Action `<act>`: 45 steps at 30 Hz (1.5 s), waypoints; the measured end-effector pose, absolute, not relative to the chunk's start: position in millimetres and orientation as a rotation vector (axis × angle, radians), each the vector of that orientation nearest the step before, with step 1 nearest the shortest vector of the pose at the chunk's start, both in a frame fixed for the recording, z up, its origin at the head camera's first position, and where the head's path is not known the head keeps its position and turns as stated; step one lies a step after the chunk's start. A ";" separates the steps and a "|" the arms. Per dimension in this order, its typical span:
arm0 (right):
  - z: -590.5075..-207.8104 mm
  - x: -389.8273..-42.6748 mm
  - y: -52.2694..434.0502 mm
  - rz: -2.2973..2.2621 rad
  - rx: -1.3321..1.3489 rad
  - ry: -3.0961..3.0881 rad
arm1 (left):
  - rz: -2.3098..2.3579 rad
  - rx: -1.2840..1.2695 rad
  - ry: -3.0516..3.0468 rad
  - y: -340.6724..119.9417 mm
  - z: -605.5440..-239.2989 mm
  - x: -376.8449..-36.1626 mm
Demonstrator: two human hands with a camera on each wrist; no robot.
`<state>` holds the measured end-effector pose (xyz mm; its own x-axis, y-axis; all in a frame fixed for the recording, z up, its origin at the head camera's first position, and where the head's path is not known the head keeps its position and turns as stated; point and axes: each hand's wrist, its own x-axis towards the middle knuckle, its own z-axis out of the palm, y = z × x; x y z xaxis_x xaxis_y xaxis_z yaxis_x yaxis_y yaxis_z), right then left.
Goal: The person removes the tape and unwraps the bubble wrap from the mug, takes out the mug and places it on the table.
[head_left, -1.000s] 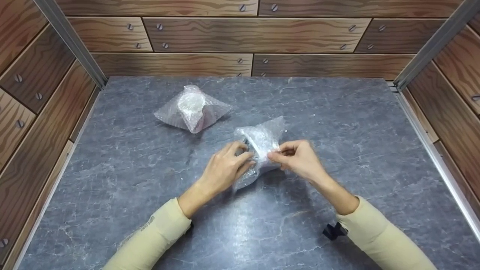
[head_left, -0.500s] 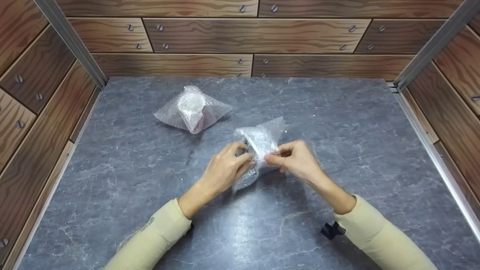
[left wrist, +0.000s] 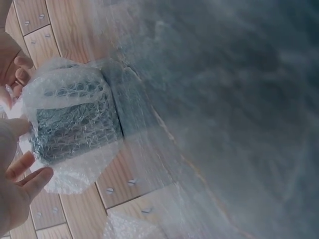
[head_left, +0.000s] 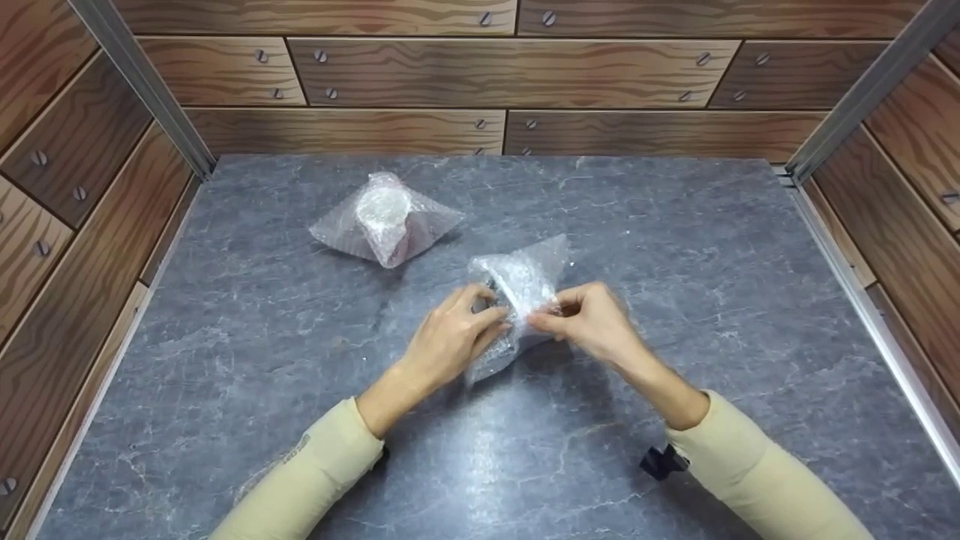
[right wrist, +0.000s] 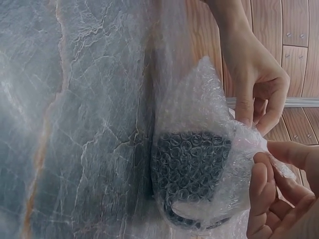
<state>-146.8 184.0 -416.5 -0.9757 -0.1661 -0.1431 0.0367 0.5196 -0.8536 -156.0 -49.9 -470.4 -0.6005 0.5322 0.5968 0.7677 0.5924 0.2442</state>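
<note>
Head view: we see a dark object wrapped in bubble wrap, the near bundle [head_left: 516, 300], lying on the grey bench [head_left: 675, 240] near its middle. Its long axis runs from near-left to far-right, with a loose flap of wrap pointing toward the far right. The left hand [head_left: 450, 337] curls its fingers round the bundle's left side, and the right hand [head_left: 592, 319] pinches the wrap at the bundle's right edge between thumb and fingertips. A second wrapped bundle [head_left: 384, 217] lies apart on the bench, farther back and to the left. Wood-patterned walls [head_left: 480, 75] stand round the bench.

Left wrist view: we see the near bundle [left wrist: 75, 124] close up, its dark core showing through the bubbles as a blocky shape. The left hand [left wrist: 17, 189] sits at the bundle's lower edge, fingers touching the wrap; the grip itself is mostly out of frame here.

Right wrist view: the near bundle [right wrist: 199, 174] stands on the bench [right wrist: 75, 124], the dark core low and the wrap rising to a peak above. The right hand [right wrist: 279, 194] pinches a fold of wrap at the right side, while the left hand [right wrist: 254, 84] curls over the top edge.
</note>
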 end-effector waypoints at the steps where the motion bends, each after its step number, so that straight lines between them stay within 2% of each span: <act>1: -416.9 -146.6 183.9 -1.447 -0.115 2.549 | -0.676 -1.036 -2.352 -49.9 -470.3 -156.2; 16: -421.8 -143.2 184.0 -1.501 -0.190 2.560 | -0.665 -1.037 -2.332 -49.7 -471.7 -158.3; 45: -425.7 -139.8 182.7 -1.581 -0.166 2.493 | -0.648 -1.031 -2.312 -49.9 -473.2 -158.0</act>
